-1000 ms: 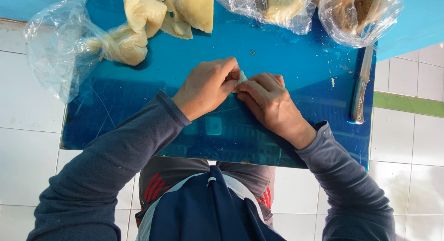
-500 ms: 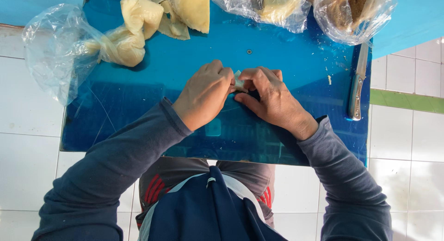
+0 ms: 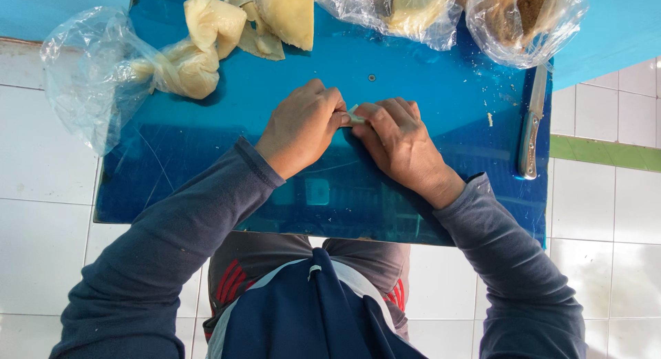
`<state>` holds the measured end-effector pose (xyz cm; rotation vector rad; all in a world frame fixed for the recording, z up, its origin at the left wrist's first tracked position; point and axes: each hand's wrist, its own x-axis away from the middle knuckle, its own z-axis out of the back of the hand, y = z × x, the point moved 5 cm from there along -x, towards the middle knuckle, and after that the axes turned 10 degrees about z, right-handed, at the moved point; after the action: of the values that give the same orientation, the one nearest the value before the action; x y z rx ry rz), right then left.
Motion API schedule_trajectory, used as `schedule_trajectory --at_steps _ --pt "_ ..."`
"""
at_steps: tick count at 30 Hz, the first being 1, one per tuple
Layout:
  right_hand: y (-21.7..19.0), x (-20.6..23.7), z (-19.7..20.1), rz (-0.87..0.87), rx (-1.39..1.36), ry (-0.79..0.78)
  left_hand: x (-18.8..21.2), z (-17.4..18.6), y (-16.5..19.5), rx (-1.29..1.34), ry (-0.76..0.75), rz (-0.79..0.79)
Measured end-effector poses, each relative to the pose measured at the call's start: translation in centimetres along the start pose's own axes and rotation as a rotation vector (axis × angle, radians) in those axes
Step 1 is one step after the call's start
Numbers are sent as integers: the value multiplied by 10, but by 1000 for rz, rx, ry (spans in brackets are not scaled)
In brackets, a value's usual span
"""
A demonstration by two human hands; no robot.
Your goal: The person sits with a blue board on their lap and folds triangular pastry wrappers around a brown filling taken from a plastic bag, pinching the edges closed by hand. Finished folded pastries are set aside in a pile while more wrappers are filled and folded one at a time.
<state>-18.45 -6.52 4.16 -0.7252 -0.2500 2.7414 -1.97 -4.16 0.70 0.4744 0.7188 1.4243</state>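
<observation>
Both hands meet over the middle of a glossy blue board [image 3: 206, 159]. My left hand [image 3: 303, 127] and my right hand [image 3: 399, 142] pinch a small pale piece of dough [image 3: 354, 114] between their fingertips. Most of the piece is hidden by the fingers. Dark grey sleeves cover both forearms.
Pale dough lumps [image 3: 206, 28] lie at the board's far edge, one inside a clear plastic bag [image 3: 89, 70] at the left. Two more clear bags [image 3: 523, 18] with dough and brown filling sit at the far right. A knife [image 3: 531, 125] lies along the right edge. White floor tiles surround the board.
Both hands have shifted slightly away from me on the board, fingertips still pressed together on the small dough piece.
</observation>
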Motion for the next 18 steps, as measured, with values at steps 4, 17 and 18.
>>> schedule_trajectory --at_steps 4,17,18 --pt "1 -3 -1 -24 -19 -23 2 4 2 68 43 -45" --pt "-14 4 0 55 351 -92 1 9 4 -1 99 -98" --pt "-14 2 -2 43 378 -109 2 9 5 -25 120 -119"
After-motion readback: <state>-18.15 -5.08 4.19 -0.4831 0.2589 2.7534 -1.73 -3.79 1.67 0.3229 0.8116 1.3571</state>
